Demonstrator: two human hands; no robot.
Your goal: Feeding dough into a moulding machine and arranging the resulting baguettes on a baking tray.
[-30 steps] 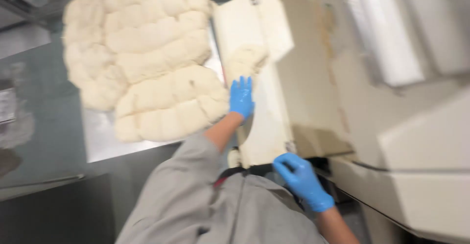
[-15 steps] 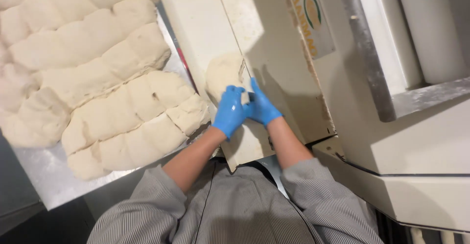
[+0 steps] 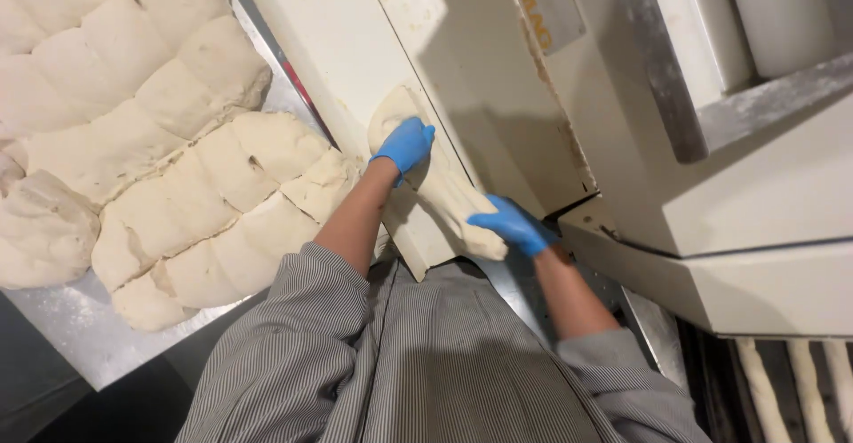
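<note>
While resting on the board (image 3: 355, 61), both hands stretch dough (image 3: 444, 190).

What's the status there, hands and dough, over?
Left hand and right hand, both gloved, gripping stretched dough piece on cream board. Cut dough pile left. Nothing blocking.

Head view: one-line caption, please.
Left hand and right hand, blue-gloved, stretch a dough piece on a cream board.
</note>
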